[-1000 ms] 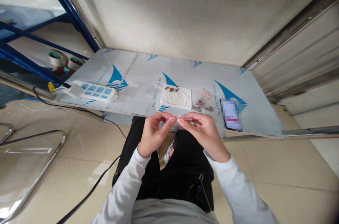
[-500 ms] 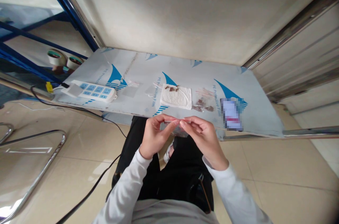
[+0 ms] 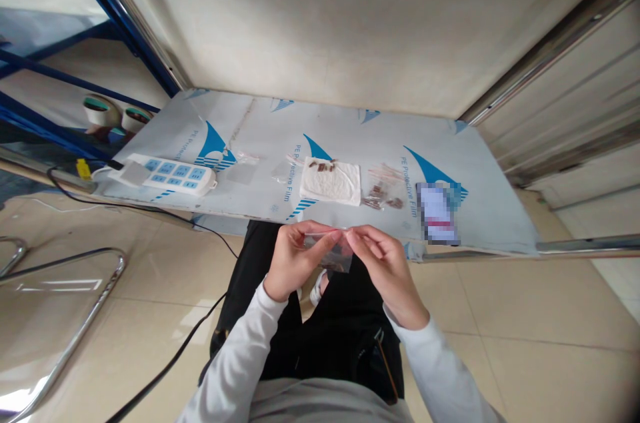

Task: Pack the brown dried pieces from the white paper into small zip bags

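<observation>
Between my hands, just off the table's front edge and above my lap, hangs a small clear zip bag [image 3: 336, 259]. My left hand [image 3: 296, 261] pinches its top edge between thumb and fingers. At the bag's upper right corner, my right hand [image 3: 381, 265] has thumb and forefinger closed on the same edge. Something dark shows low in the bag, too small to name. Beyond my hands, a folded white cloth or tissue [image 3: 330, 186] bears several small brown pieces [image 3: 324, 166]. Right of it lie clear bags [image 3: 384, 191] with brown pieces in them.
A white power strip [image 3: 173, 174] lies at the table's left, its black cable trailing over the front edge. A phone [image 3: 439, 213], blurred out, lies on the right. Flat clear bags [image 3: 245, 169] rest on the film-covered table [image 3: 350, 136]. Tape rolls [image 3: 101, 111] stand far left.
My right hand has shifted slightly right along the bag's top edge. More of the bag now shows, hanging flatter between my hands.
</observation>
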Demonstrator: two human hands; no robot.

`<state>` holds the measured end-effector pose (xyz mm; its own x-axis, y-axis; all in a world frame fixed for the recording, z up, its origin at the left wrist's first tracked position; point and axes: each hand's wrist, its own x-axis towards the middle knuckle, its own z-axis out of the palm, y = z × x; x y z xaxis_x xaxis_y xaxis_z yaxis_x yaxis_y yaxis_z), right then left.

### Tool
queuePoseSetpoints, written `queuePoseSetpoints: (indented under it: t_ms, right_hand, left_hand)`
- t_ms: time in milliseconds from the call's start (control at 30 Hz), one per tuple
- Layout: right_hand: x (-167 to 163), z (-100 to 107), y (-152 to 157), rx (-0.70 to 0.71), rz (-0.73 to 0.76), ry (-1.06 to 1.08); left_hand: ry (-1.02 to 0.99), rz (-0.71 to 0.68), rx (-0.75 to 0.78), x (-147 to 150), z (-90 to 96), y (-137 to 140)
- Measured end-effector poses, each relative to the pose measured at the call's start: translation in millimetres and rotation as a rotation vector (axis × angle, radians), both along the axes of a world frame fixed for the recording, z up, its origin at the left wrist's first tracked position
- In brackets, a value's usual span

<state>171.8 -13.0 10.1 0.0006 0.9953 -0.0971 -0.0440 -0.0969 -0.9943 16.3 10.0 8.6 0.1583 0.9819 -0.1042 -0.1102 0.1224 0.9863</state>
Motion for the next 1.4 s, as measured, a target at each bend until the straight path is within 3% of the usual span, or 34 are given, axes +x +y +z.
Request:
queuePoseSetpoints:
  t_ms: [167, 300, 500, 567, 733, 900, 1033, 1133, 1167, 1267, 1400]
  right_hand:
    - [-2, -8, -1, 0.052, -0.029, -0.079]
    - [1, -14, 1, 0.090, -0.150, -0.136]
    - [2, -16, 3, 0.042, -0.056, -0.027]
    - [2, -16, 3, 0.005, -0.015, 0.029]
    - [9, -10, 10, -0.062, 0.008, 0.009]
    - [20, 1, 23, -0.057, 0.028, -0.058]
    - [42, 6, 43, -0.024, -0.069, -0.133]
    - [75, 0, 70, 0.025, -0.237, -0.214]
    - [88, -5, 82, 0.035, -0.299, -0.242]
    - [124, -26, 118, 0.020, -0.399, -0.413]
    - [151, -54, 157, -0.035, -0.468, -0.745]
  left_hand:
    - [0.018, 0.004, -0.028, 5, -3.1, -3]
    - [0.027, 0.010, 0.017, 5, -11.3, 1]
    - [0.000, 0.142, 0.025, 3, -19.1, 4]
    - [-0.010, 0.109, 0.002, 2, -19.8, 5]
    - [0.025, -0.133, 0.010, -6, -19.1, 10]
    - [0.132, -0.140, 0.130, -8, -17.1, 20]
    - [0.334, -0.076, 0.207, -21, -32.8, 55]
    - [0.809, 0.186, 0.169, -40, -57.8, 98]
    - [0.873, 0.241, 0.145, -46, -66.2, 112]
    - [0.977, 0.321, 0.112, -56, -84.2, 143]
    - [1.054, 0.357, 0.036, -52, -88.3, 163]
